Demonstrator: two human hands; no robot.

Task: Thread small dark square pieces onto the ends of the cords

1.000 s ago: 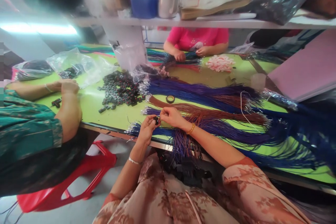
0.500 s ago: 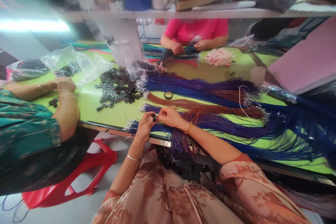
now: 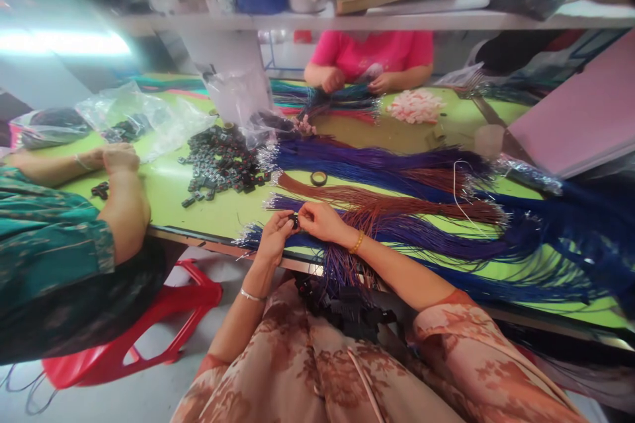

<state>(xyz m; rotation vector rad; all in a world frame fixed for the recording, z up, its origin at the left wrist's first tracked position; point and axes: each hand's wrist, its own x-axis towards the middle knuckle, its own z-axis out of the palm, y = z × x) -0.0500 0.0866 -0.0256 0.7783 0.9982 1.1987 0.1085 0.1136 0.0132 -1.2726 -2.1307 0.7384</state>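
Observation:
My left hand [image 3: 274, 236] pinches a small black connector [image 3: 294, 220] over the front edge of the green table [image 3: 169, 201]. Right beside it, my right hand [image 3: 317, 219] has its fingers closed at the connector's side; what they hold is too small to make out. Under and behind my hands run bundles of purple and blue wires [image 3: 426, 238] and brown wires [image 3: 342, 195] with silvery tips. Some wires hang over the table edge into my lap, where black connectors [image 3: 354, 310] lie in a heap.
A pile of black connectors [image 3: 223, 162] lies left of the wires, near a roll of tape [image 3: 318, 178]. One person's arms [image 3: 122, 192] rest at the left; another person in pink [image 3: 372, 56] works opposite. A shelf [image 3: 436, 21] crosses above. A red stool [image 3: 149, 324] stands lower left.
My hands have drawn slightly closer around the connector. The hand of the person opposite has shifted slightly up and left.

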